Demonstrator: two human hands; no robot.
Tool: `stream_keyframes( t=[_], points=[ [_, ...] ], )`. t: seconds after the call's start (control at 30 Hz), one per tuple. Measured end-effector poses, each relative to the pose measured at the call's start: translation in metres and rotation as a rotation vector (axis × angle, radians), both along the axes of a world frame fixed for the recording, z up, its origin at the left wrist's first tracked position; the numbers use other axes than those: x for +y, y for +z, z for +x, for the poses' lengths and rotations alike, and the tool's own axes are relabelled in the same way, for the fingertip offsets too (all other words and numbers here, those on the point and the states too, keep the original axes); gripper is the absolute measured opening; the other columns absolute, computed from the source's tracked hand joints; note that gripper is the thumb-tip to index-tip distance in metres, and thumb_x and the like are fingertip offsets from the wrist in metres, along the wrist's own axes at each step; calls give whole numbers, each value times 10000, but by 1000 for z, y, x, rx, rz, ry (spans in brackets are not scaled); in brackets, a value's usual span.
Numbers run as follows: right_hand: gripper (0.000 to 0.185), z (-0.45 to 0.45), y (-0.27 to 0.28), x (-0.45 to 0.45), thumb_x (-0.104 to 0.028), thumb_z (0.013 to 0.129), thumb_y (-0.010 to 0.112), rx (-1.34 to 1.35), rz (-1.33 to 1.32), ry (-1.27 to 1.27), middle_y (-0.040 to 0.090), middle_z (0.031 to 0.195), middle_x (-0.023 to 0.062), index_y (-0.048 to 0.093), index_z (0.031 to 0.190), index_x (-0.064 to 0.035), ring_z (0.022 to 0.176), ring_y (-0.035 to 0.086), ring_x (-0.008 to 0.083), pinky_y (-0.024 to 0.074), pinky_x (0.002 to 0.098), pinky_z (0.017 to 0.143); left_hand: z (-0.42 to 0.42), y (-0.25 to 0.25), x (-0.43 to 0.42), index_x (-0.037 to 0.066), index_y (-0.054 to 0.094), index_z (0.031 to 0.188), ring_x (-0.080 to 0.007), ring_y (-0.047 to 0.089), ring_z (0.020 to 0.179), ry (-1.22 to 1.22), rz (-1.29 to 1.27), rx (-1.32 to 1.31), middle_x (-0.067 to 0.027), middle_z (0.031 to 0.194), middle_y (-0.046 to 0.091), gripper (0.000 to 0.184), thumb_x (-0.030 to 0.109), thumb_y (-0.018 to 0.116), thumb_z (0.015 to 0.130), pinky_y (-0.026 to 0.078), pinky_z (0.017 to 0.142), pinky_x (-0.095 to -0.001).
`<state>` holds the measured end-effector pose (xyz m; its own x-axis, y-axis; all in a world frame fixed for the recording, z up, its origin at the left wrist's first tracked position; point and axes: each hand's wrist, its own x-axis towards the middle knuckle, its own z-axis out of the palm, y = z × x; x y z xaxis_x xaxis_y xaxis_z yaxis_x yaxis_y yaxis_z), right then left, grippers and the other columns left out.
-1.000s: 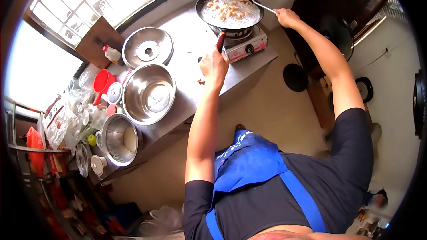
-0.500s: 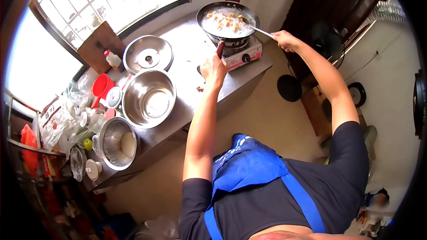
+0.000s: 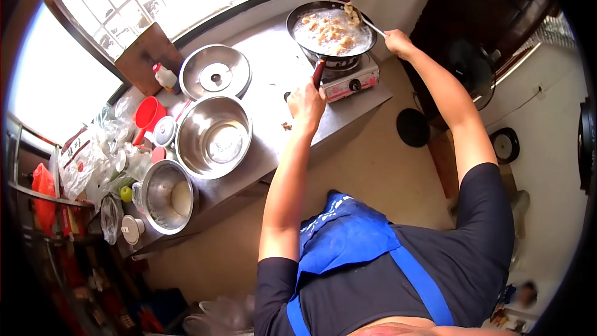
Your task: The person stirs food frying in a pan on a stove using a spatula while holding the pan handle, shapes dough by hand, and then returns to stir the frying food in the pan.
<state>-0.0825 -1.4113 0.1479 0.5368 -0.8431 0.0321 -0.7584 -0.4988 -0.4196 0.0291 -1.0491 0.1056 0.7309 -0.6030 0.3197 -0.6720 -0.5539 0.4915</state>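
Observation:
A dark wok (image 3: 297, 35) stands on a portable gas stove (image 3: 337, 89), full of bubbling liquid with light-brown food pieces (image 3: 333, 31) in it. My left hand (image 3: 307, 106) is closed around the wok's reddish-brown handle (image 3: 319, 73). To the right of the wok, my right hand (image 3: 399, 44) grips a long-handled metal cooking utensil (image 3: 374, 27). The utensil's head is raised at the wok's far right side, with several food pieces on it; its exact shape is hidden by them.
Left along the metal counter (image 3: 273, 87) stand a large steel basin (image 3: 186, 143), a basin with a lid (image 3: 214, 56), a bowl with whitish residue (image 3: 155, 211), a red scoop (image 3: 149, 112), a bottle (image 3: 165, 78) and plastic bags (image 3: 81, 168). A board (image 3: 146, 56) leans by the window.
My right hand has brought the utensil from within the liquid up to the wok's far right side, lifting food pieces. My left hand stays on the handle. The whole view has shifted slightly.

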Motion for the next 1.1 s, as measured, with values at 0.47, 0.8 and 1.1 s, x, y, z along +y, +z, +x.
stream_keyframes(
  t=[0.47, 0.8, 1.1],
  points=[
    [414, 21, 18, 39, -288, 1050, 466, -109, 598, -52, 393, 603, -43, 546, 1454, -256, 443, 297, 64, 247, 247, 382, 2, 4, -1, 73, 679, 1018, -308, 729, 790, -45, 24, 19, -145, 871, 726, 277, 272, 736, 835, 582, 722, -438],
    [386, -1, 54, 81, -250, 1040, 475, 174, 135, 166, 573, 643, 97, 606, 1403, -253, 493, 533, 198, 446, 375, 469, 0, 1, 1, 97, 672, 1047, -389, 714, 810, -30, -3, 55, -199, 858, 721, 268, 314, 665, 891, 561, 741, -491],
    [339, -47, 121, 80, -298, 970, 575, 327, -283, 288, 731, 1051, 143, 696, 1270, -197, 1001, 686, 332, 533, 425, 860, 4, -8, -3, 31, 684, 940, -338, 738, 755, -40, -50, -60, -188, 829, 725, 220, 213, 693, 816, 597, 697, -437]
  ],
)
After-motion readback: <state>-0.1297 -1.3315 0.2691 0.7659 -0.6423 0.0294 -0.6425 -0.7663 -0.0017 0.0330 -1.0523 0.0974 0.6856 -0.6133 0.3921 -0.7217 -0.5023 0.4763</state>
